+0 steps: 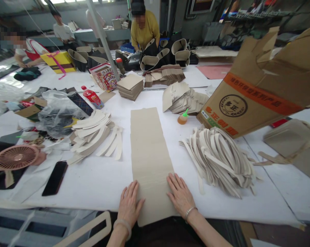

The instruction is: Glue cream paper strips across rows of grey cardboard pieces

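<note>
A long beige panel [150, 147] of fabric or leather-like sheet lies flat on the white table, its near end reaching the table's front edge. On its left edge rests my left hand [130, 202], fingers stretched out. My right hand [180, 195] lies flat on the opposite edge with its fingers spread. Neither hand grips anything. To the right is a heap of pale strips [219, 157]; a smaller pile of curved strips [93, 133] lies to the left. Beyond the panel's far right corner stands a small glue-like bottle [182, 118] with a green tip.
A large cardboard box [252, 89] leans at the right. Stacked beige pieces [130, 86] and fanned pieces [183, 97] lie farther back. On the left are a black phone [55, 178], a pink fan [18, 157] and a red-labelled bottle [92, 96]. Several people work across the table.
</note>
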`<action>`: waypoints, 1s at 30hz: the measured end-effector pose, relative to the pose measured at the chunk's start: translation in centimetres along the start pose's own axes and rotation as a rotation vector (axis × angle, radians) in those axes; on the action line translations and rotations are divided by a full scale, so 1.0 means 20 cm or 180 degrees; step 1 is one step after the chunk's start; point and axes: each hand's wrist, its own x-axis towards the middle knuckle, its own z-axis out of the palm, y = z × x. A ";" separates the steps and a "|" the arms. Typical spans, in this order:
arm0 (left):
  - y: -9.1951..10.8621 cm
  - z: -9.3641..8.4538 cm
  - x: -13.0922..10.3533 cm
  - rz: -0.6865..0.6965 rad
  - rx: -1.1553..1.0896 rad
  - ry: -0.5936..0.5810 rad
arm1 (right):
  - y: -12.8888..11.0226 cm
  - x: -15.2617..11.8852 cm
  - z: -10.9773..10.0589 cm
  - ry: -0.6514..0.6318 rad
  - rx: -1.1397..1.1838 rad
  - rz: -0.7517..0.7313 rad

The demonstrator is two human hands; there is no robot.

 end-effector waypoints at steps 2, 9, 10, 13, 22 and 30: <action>0.00 0.01 0.00 -0.0008 0.0001 0.0021 | 0.00 0.00 0.01 -0.0006 0.0011 0.0001; 0.01 0.02 -0.01 -0.0015 0.0019 0.0106 | -0.01 -0.02 -0.01 -0.0093 0.0000 0.0073; 0.01 0.02 -0.01 -0.0005 0.0015 0.0104 | -0.02 -0.02 -0.02 -0.0102 0.0001 0.0091; 0.01 0.02 -0.01 0.0021 0.0042 0.0177 | -0.04 -0.02 -0.03 -0.0120 -0.0007 0.0145; 0.07 -0.09 0.03 -0.0144 -0.0214 -0.0146 | -0.06 0.00 -0.02 0.0001 -0.0097 0.0169; 0.12 -0.18 0.12 -0.0446 -0.0369 -0.0567 | -0.10 0.06 -0.10 0.0048 -0.0020 0.0212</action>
